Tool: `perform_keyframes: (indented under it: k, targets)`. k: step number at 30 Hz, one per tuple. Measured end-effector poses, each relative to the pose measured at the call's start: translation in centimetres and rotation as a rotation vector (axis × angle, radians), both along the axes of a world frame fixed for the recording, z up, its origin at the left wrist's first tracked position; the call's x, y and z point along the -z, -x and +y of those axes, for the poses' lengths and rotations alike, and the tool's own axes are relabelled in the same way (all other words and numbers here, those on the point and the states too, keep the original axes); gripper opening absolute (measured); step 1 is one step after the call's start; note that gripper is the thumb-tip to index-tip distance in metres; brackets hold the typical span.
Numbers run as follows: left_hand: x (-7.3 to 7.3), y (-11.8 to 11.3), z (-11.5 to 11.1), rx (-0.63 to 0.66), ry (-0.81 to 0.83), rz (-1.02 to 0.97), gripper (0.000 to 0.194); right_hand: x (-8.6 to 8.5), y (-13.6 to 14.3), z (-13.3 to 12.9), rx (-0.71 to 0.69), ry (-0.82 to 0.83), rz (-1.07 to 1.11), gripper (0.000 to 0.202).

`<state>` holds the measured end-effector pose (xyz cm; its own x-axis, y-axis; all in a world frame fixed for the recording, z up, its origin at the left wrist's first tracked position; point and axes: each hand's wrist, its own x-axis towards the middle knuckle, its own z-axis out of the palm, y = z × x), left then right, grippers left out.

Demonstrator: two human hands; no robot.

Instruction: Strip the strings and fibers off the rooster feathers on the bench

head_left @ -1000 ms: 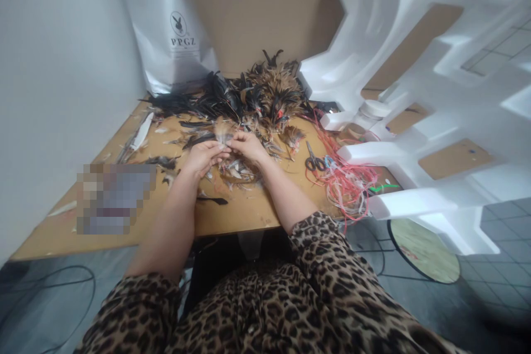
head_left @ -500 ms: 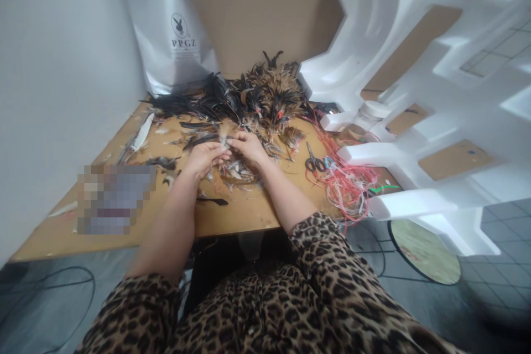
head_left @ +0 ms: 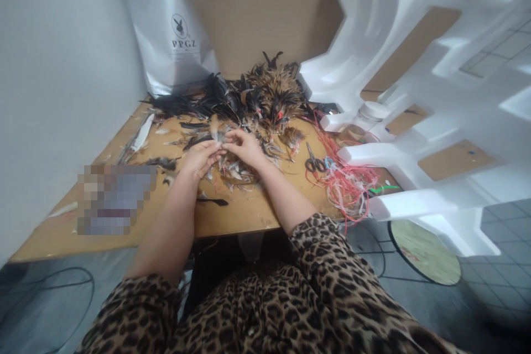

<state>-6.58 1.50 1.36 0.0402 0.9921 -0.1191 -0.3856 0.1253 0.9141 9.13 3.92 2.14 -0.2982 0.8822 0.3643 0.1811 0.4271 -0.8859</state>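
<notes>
My left hand (head_left: 202, 158) pinches the lower end of a small pale brown feather (head_left: 214, 125) near the middle of the table. Close beside it, my right hand (head_left: 244, 147) has its thumb and fingers pressed together at the fluffy grey base; whether it grips the same feather is too small to tell. Loose feather scraps (head_left: 236, 172) lie below and between my hands. Just behind them, long black feathers (head_left: 219, 100) and brown feather bunches (head_left: 277, 88) are heaped on the wooden table (head_left: 249, 215).
Black scissors (head_left: 315, 163) lie right of my right hand, next to tangled pink and white strings (head_left: 348, 182). White foam pieces (head_left: 373, 155) stand at the right. A silver bag (head_left: 166, 38) is at the back left, a blurred-out rectangular item (head_left: 116, 199) at the left.
Both hands have shifted slightly left, with the feather moving left too and now standing more upright. The fingers of my right hand have changed position a little.
</notes>
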Motion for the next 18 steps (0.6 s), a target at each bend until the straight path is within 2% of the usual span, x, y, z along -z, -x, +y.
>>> perform_keyframes:
  k: [4,9,14,18]
  targets:
    - [0.0,0.1,0.1,0.019,0.044,-0.076,0.015,-0.4,0.0,-0.8,0.072,-0.322,-0.359,0.037]
    - [0.1,0.0,-0.1,0.048,0.05,-0.071,0.019,-0.6,0.4,-1.5,0.155,-0.374,-0.519,0.033]
    - [0.5,0.2,0.2,0.036,0.025,-0.051,0.02,-0.2,0.4,-1.0,0.185,-0.373,-0.465,0.034]
    - [0.6,0.8,0.8,-0.115,-0.02,-0.085,0.014,0.2,-0.5,0.4,0.232,-0.26,-0.2,0.03]
